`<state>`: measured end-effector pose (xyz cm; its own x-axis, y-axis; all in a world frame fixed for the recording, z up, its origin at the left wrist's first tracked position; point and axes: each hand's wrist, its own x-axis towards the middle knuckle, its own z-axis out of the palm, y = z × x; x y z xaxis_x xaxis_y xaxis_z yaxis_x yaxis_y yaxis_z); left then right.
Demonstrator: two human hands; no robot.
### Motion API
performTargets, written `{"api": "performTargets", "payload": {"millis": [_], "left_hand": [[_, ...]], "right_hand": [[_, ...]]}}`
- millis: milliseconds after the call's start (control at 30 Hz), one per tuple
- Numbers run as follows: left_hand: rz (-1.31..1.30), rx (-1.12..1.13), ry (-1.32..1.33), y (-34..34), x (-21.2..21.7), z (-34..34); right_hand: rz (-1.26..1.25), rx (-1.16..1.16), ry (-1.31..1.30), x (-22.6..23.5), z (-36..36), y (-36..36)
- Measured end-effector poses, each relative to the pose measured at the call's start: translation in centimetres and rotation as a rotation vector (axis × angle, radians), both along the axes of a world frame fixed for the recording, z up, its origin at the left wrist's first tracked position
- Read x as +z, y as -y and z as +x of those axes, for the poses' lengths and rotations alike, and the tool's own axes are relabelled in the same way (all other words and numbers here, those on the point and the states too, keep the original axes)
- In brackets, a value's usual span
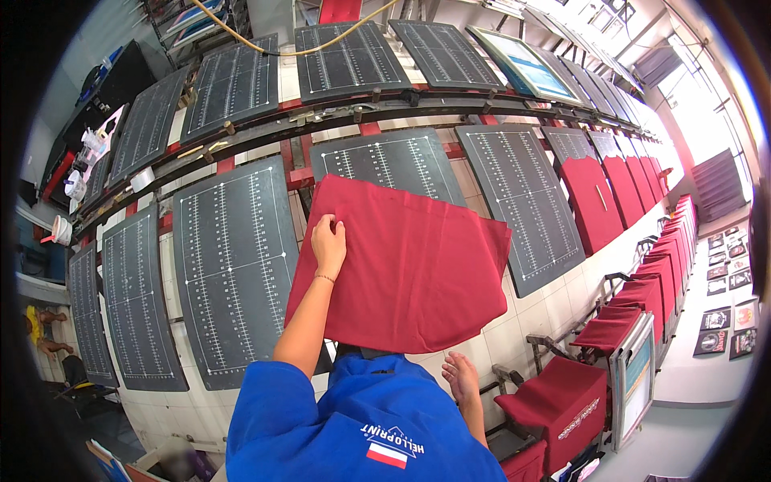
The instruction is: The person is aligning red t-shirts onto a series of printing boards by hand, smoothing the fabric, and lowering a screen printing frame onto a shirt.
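Note:
A dark red cloth [401, 265] is spread in front of me over one of the dark boards, with its lower edge reaching my waist. Its far edge is fairly straight, and its near right corner is rounded and drooping. My left hand [329, 243] lies over the cloth's left part, its fingers curled and pinching the fabric. Apart from the cloth, below its near right edge, my right hand [461, 377] is raised with fingers spread and nothing in them. Part of the board [389, 161] shows beyond the cloth.
Dark boards with white ruled marks stand in rows, such as one board [233, 265] at left and another [520, 201] at right. Red cloths [590, 201] cover several boards farther right. More red fabric [554, 410] hangs over a rack beside a framed screen [634, 381]. A yellow hose [321, 50] crosses above.

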<state>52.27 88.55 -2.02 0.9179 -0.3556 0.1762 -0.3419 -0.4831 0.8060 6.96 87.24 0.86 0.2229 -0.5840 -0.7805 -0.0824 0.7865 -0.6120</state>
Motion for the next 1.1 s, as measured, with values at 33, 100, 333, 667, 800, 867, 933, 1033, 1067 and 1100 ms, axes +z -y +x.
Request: {"api": "performTargets", "payload": {"millis": [33, 100, 333, 667, 800, 867, 933, 1033, 1067, 1100], "left_hand": [[0.002, -0.005, -0.044, -0.2, 0.1, 0.0], [0.005, -0.014, -0.134, -0.8, 0.4, 0.2], [-0.011, -0.147, -0.198, -3.5, 0.1, 0.9], [-0.134, -0.307, -0.42, -1.9, 5.1, -1.5], [-0.17, -0.73, -0.532, -1.5, 10.0, -9.8], [-0.146, -0.9, -0.468, -1.6, 11.1, -14.0], [-0.222, -0.957, -0.603, -1.6, 12.5, -16.9], [-0.241, -0.902, -0.576, -1.6, 10.8, -18.8], [-0.256, -0.867, -0.601, -1.7, 10.7, -19.1], [-0.247, -0.866, -0.595, -1.8, 10.5, -19.2]], "right_hand": [[-0.001, 0.01, 0.011, 0.2, 0.5, 0.0], [-0.022, 0.039, 0.025, 0.6, 1.2, 0.2], [-0.083, 0.117, 0.002, 0.9, 2.3, 1.0], [-0.204, 0.28, -0.078, 2.4, 3.8, 2.0], [-0.453, 0.421, 0.05, 7.4, 9.4, 3.8], [-0.561, 0.401, 0.098, 7.7, 11.4, 4.2], [-0.71, 0.372, 0.097, 6.4, 12.3, 4.5], [-0.677, 0.316, -0.07, 6.8, 12.2, 4.4], [-0.668, 0.311, -0.059, 7.2, 12.2, 4.3], [-0.658, 0.308, -0.049, 7.7, 12.1, 4.2]]}}
